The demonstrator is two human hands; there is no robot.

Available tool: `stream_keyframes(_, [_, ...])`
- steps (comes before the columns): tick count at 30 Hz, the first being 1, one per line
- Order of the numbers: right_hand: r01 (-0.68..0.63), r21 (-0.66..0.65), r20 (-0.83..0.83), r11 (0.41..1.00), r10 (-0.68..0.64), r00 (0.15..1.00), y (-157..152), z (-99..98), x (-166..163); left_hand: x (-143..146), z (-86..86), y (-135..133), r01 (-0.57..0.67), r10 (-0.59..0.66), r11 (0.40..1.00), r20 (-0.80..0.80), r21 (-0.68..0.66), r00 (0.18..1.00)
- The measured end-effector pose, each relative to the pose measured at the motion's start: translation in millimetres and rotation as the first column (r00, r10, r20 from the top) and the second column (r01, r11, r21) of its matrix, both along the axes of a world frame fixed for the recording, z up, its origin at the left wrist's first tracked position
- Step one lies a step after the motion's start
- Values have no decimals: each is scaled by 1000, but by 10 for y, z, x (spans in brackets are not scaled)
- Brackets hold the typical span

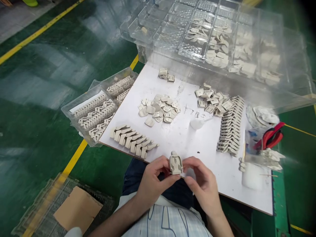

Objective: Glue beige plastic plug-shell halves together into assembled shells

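Observation:
Near the front edge of the white board, a small beige plastic miniature seat (175,164) is held up with its slotted, hollow side towards me. My left hand (156,177) pinches it between thumb and fingers from the left. My right hand (203,184) is curled at its right edge, fingertips against the piece; whether a second small part sits under that thumb is hidden. Left of my hands stands a row of assembled beige seats (133,141). Loose flat beige panels (160,110) lie piled beyond, and slotted beige pieces (213,100) are heaped to the right.
A long stacked row of seats (230,126) lines the board's (182,138) right side, beside red-handled pliers (270,136) and a white tub (251,177). A small white cup (197,123) sits mid-board. Clear compartment trays (170,46) stand behind; another parts tray (74,110) is at left.

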State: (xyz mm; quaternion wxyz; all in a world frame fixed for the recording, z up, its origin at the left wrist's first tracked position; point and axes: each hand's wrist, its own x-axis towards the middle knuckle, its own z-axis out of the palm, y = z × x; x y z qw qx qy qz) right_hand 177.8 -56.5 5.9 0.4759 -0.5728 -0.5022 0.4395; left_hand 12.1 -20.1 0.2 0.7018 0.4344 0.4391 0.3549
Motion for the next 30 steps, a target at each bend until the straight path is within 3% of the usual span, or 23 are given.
stream_keyframes(2, [-1,-142,-98,990,-13,995,-27,-40,-21,-7,4,-21,31,-9,977,-106,210,994])
stream_keyframes(4, [15,-211,-229,977,-65,971,-33,-84,-19,-37,10,-29,86,-66,957,-82,278,994])
stream_keyframes(7, [-17,-231,-399,973,-78,914,-22,-126,-11,-81,5,-8,78,-89,992,111,100,990])
stream_keyframes(11, [-116,-243,-457,963,-8,889,-14,-87,-50,-60,-29,61,103,-65,988,298,-114,952])
stream_keyframes(14, [-57,-229,-297,972,-14,955,66,-26,-22,-22,-40,90,94,-25,982,385,-163,923])
stream_keyframes(16, [163,-172,-38,972,-172,984,217,-8,70,-5,-41,91,78,15,973,400,-217,916])
stream_keyframes(18, [406,-25,229,913,-391,892,440,-27,204,11,-45,88,80,47,953,404,-292,913])
stream_keyframes(19, [448,40,333,893,-435,837,561,-49,272,23,-50,86,86,62,940,411,-331,910])
stream_keyframes(22, [393,100,477,914,-391,787,843,-129,406,71,-69,89,89,111,906,435,-414,894])
stream_keyframes(24, [387,79,362,919,-388,848,898,-155,418,102,-80,97,88,144,889,456,-449,878])
stream_keyframes(26, [416,49,105,908,-419,902,847,-143,392,120,-86,106,92,173,875,483,-476,858])
stream_keyframes(28, [437,6,-138,899,-432,891,740,-108,365,124,-90,111,101,187,866,504,-490,843])
stream_keyframes(30, [426,-40,-273,904,-420,866,632,-73,362,120,-94,114,119,176,862,511,-493,841])
